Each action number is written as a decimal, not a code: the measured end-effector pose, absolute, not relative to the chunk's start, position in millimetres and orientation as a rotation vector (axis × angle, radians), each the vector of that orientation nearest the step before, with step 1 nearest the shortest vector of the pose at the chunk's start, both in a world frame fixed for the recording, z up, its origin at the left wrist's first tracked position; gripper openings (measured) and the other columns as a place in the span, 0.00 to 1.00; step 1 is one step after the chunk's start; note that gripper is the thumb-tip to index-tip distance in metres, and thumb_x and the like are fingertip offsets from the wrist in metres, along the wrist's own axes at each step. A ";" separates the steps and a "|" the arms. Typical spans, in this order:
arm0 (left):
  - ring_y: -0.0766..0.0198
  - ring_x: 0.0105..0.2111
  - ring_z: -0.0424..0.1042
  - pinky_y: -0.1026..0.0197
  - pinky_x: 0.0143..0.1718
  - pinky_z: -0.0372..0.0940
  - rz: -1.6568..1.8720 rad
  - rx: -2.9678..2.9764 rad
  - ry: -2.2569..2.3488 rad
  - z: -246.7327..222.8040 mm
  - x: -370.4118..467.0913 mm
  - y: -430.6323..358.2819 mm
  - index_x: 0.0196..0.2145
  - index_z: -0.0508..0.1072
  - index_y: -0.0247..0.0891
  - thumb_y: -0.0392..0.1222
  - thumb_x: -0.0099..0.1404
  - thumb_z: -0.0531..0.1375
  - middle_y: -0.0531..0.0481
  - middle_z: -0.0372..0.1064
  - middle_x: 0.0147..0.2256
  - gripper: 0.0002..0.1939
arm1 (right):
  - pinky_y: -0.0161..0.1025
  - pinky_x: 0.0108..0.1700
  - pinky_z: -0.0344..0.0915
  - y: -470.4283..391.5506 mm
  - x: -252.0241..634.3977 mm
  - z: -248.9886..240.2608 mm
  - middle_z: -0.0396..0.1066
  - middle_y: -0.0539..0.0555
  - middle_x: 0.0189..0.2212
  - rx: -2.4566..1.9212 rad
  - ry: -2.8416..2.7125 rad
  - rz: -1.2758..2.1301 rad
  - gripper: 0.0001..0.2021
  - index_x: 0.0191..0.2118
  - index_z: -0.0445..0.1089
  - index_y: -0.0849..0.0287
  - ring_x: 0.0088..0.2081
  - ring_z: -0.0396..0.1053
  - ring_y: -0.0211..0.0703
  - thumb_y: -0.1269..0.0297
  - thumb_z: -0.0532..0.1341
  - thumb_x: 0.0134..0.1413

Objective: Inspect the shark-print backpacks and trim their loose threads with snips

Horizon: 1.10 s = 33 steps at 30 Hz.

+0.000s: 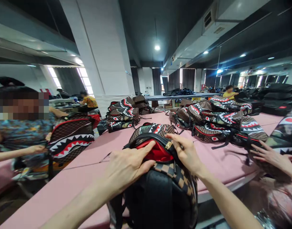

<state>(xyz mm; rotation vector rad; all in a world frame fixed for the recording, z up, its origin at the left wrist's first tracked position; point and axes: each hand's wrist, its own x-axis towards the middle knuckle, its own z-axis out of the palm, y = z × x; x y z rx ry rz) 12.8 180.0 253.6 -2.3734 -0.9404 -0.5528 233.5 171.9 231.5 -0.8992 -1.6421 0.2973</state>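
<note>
A backpack (148, 197) with a black padded back and brown checks stands at the edge of the pink table in front of me. Its top is partly unzipped, showing red lining (157, 152). My left hand (130, 163) is closed on the left side of the opening, thumb outside and other fingers partly hidden. On the right side, my right hand (185, 152) grips the zipped edge, fingertips beside a gold zipper pull (169, 145). I cannot make out whether it pinches the pull itself.
Shark-mouth backpacks lie stacked on the pink table (100, 171) at the left (123, 114) and right (217, 119). A co-worker (22, 127) at left handles another backpack (71, 140). At right, another person's hand (269, 154) touches a backpack. A white pillar (103, 47) rises behind.
</note>
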 end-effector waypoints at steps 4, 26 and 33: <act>0.55 0.25 0.73 0.60 0.25 0.60 -0.470 -2.414 -1.036 263.6 26.6 171.5 0.49 0.68 0.39 0.50 0.65 0.48 0.46 0.74 0.27 0.20 | 0.35 0.33 0.67 188.7 228.4 256.3 0.74 0.52 0.29 -0.865 -1.614 0.732 0.13 0.39 0.74 0.61 0.30 0.70 0.39 0.59 0.58 0.52; 0.61 0.30 0.71 0.59 0.32 0.65 -1.177 -2.445 -0.513 231.3 5.3 163.2 0.35 0.73 0.35 0.39 0.65 0.49 0.47 0.74 0.30 0.13 | 0.29 0.24 0.50 218.3 208.9 264.2 0.57 0.45 0.17 -1.128 -2.061 0.574 0.11 0.19 0.64 0.63 0.22 0.53 0.31 0.63 0.56 0.46; 0.64 0.34 0.70 0.64 0.33 0.64 -1.762 -2.660 -1.322 254.3 -16.9 205.1 0.39 0.72 0.38 0.45 0.61 0.54 0.50 0.73 0.36 0.12 | 0.31 0.22 0.48 227.4 204.3 258.6 0.50 0.45 0.16 -1.265 -1.821 0.653 0.18 0.17 0.52 0.58 0.21 0.49 0.31 0.52 0.56 0.44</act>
